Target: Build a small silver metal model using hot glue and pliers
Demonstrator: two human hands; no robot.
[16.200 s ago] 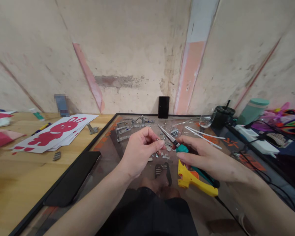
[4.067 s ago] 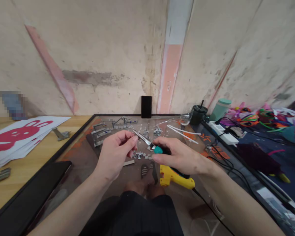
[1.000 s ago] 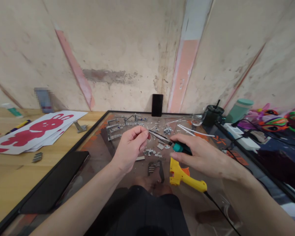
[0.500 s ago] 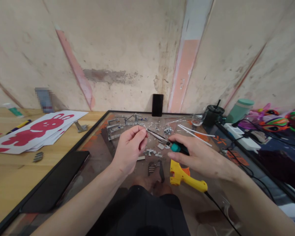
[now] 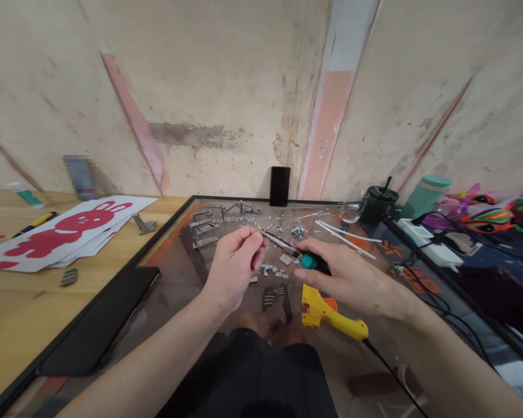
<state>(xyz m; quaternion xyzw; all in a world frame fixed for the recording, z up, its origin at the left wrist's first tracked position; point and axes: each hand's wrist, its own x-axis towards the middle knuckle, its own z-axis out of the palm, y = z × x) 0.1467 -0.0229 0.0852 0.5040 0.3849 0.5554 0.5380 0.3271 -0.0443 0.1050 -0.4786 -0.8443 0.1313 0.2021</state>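
My left hand (image 5: pixel 237 261) is closed in a pinch above the glass-topped table. Whatever lies between its thumb and forefinger is too small to make out. In my right hand (image 5: pixel 335 267) is a slim-jawed hand tool (image 5: pixel 307 261) with teal-and-black handles. Its two long narrow jaws, one dark and one silvery, point left, and their tips meet the fingertips of my left hand. Below the hands lie small grey pieces (image 5: pixel 268 269). A heap of tiny silvery bits (image 5: pixel 298 231) sits just beyond the tool.
Grey bracket-like parts (image 5: pixel 204 226) stand at the back left. A yellow glue gun (image 5: pixel 331 316) lies in front of my right hand, its cord running forward. White sticks (image 5: pixel 348 238), a dark cup (image 5: pixel 378 204) and a power strip (image 5: pixel 431 244) are on the right; a black phone (image 5: pixel 279 186) leans at the wall.
Both hands keep nearly the same pose. My left hand has shifted slightly right, and the tool has turned a little with its handles lower.
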